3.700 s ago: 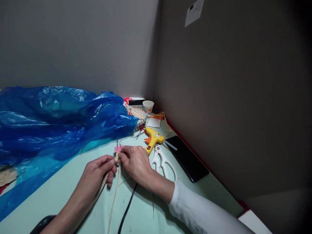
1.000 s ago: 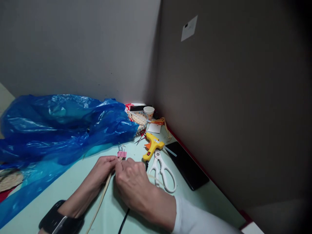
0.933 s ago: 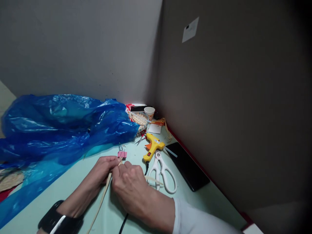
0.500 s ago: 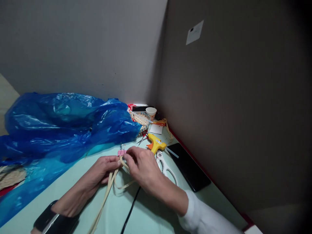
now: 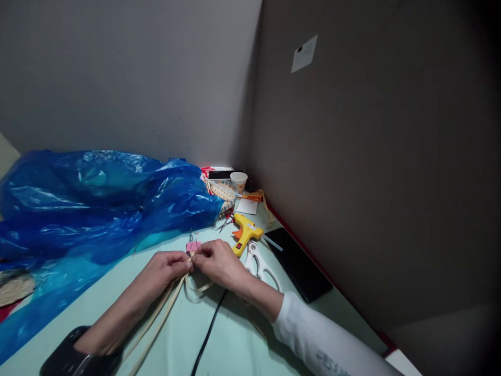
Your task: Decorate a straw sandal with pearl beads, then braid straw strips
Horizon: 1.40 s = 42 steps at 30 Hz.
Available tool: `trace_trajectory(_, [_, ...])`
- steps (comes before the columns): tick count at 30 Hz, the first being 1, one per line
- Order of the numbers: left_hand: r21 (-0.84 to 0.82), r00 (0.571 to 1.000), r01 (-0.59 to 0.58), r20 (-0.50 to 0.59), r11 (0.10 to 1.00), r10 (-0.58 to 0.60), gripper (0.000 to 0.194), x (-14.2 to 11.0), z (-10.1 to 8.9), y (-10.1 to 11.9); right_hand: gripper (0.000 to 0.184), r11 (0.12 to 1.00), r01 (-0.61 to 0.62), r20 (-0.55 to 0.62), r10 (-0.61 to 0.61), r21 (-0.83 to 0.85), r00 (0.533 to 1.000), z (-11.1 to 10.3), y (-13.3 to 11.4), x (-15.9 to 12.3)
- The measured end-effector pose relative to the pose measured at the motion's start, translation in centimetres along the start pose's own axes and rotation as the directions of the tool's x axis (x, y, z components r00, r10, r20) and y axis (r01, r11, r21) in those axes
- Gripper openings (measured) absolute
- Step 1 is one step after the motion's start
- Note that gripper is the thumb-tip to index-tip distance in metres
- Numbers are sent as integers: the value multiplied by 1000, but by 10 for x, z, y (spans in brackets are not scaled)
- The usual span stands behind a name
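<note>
Several long, pale, flat strips [image 5: 169, 303] run from under a pink binder clip [image 5: 193, 246] down toward the front of the table. Just below the clip, my left hand [image 5: 166, 269] pinches the strips between thumb and fingers. My right hand [image 5: 219, 263] meets it there, thumb and fingertips closed on the same strips. One strip curves in a loop below my right fingers. The exact crossing of the strips is hidden by my fingertips.
Right of my hands lie a yellow glue gun [image 5: 247, 234], white-handled scissors [image 5: 260, 266] and a black tablet-like slab [image 5: 299, 266]. A black cord [image 5: 209, 331] crosses the table. Blue plastic sheeting [image 5: 97, 203] covers the left; a paper cup [image 5: 238, 180] stands behind.
My right hand has turned and drawn in, its fingertips now closing on the strips beside my left hand. The strips below my left hand have spread apart. The view has shifted slightly.
</note>
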State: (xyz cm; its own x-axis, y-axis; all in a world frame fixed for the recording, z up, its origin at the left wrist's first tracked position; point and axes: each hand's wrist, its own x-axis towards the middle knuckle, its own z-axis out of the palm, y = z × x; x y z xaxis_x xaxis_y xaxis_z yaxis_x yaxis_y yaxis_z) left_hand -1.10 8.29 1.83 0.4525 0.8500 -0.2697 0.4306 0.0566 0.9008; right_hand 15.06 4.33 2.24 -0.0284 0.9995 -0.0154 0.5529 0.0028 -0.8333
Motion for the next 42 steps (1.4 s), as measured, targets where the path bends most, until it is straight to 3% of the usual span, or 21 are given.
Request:
trace_trajectory(7, [288,979,-146,-96,946,180,31,-1,2,5,17,999,-32,-74,35,39,997,2,0,-3])
trace_trajectory(18, [483,961,-97,-182,870,208,34,-16,7,10,21,998,-45,-102,40,-53,994,6,-3,-4])
trace_trajectory(23, [488,963,-68,-195,870,185,35,-18,5,9,20,989,-52,-93,39,-139,995,3,-10,-10])
trace_trajectory(28, [357,972,-93,-171,929,163,37,-14,5,10,21,979,-44,-93,25,-199,995,3,-14,-12])
trace_trajectory(35, [195,986,-34,-154,980,65,43,-21,22,4,20,983,-48,-108,29,-176,994,4,-15,-14])
trace_trajectory(38, [231,987,-16,-155,973,53,44,-28,31,7,19,990,-45,-112,30,-136,993,2,-15,-13])
trace_trajectory(42, [391,973,-43,-193,919,127,29,-39,46,11,17,998,-41,-110,35,-54,993,1,-13,-11])
